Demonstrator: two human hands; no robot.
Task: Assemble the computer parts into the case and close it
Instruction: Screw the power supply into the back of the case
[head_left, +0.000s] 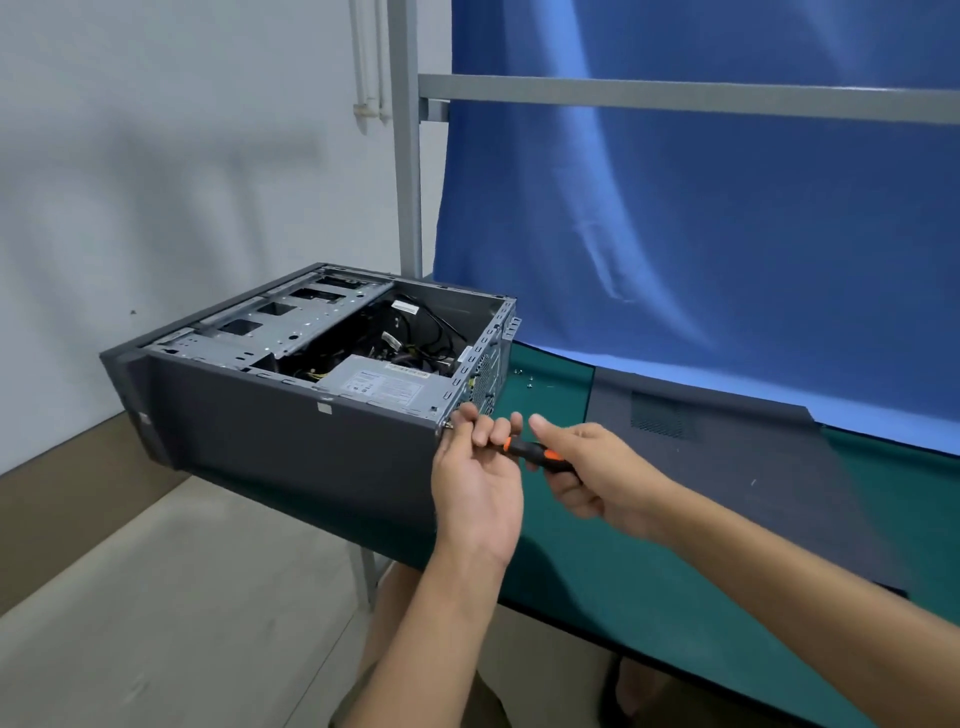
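A dark grey computer case (291, 436) lies on its side at the left end of the green table (597, 566), its open side up. Inside it show a power supply (389, 384), black cables and a metal drive cage (280, 322). My left hand (478, 478) is at the case's near rear corner, its fingertips pinching the front end of a screwdriver by a small screw there. My right hand (592, 473) grips the black and orange screwdriver handle (540, 454). The screwdriver's tip is hidden behind my left fingers.
The grey side panel (727, 467) lies flat on the table to the right. A few loose screws (524, 379) lie on the mat behind the case. A blue cloth (675, 218) hangs on a metal frame behind. The case overhangs the table's left edge.
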